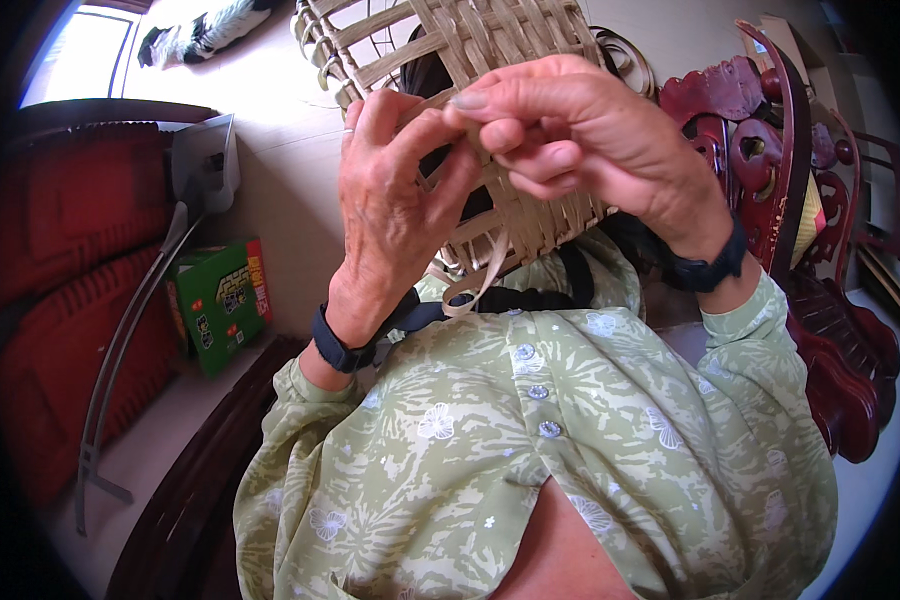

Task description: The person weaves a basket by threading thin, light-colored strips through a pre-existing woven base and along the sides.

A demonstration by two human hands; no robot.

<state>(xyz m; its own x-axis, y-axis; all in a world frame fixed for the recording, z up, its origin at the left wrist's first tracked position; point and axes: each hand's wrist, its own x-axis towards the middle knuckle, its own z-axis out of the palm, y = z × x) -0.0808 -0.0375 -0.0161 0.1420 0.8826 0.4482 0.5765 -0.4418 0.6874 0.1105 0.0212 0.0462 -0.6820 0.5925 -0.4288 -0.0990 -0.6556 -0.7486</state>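
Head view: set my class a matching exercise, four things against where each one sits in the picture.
Things:
1. woven basket
2. green box
3. carved red chair
4. dustpan

Places:
A. far right
B. upper left, on a long handle
C. top centre, in both hands
D. on the floor, left of the person's left wrist

Pairs: 1-C, 2-D, 3-A, 4-B

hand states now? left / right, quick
Left hand: closed, fingers pinching a strip of the woven basket.
Right hand: closed, fingers pinching the same strip against the basket.
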